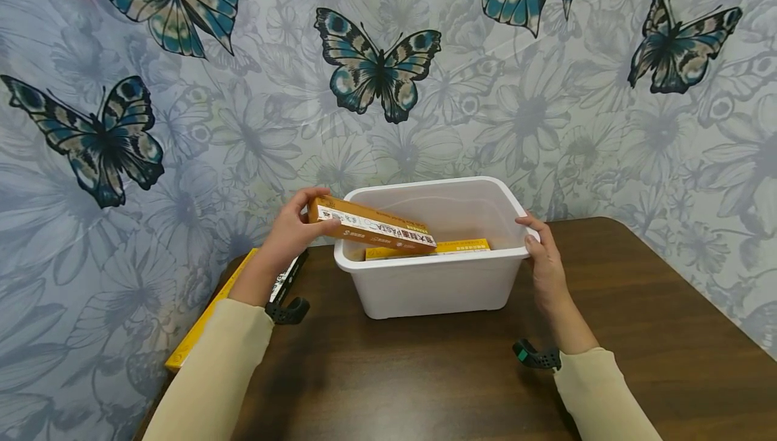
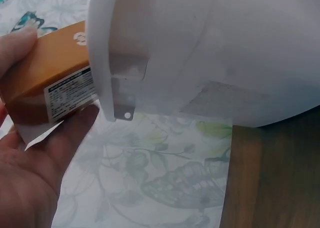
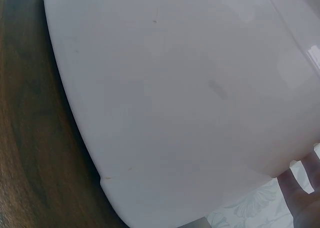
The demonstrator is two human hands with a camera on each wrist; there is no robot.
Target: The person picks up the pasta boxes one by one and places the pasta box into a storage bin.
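My left hand [image 1: 286, 237] grips one end of an orange-brown pasta box [image 1: 376, 226], thumb on the near side and fingers over the far side. The box slants over the left rim of a white plastic bin [image 1: 434, 290], its far end lower and inside. In the left wrist view a printed label shows on the pasta box [image 2: 47, 78]. My right hand [image 1: 546, 267] holds the bin's right rim, thumb on the near side. Inside the bin lies a yellow box [image 1: 464, 246], partly hidden by the front wall and the pasta box.
The bin stands on a dark wooden table [image 1: 388, 380], near the butterfly-patterned wall covering [image 1: 388, 144] behind. Left of the bin, partly behind my left arm, are another yellow box [image 1: 209, 316] and a black-and-white item [image 1: 291, 276].
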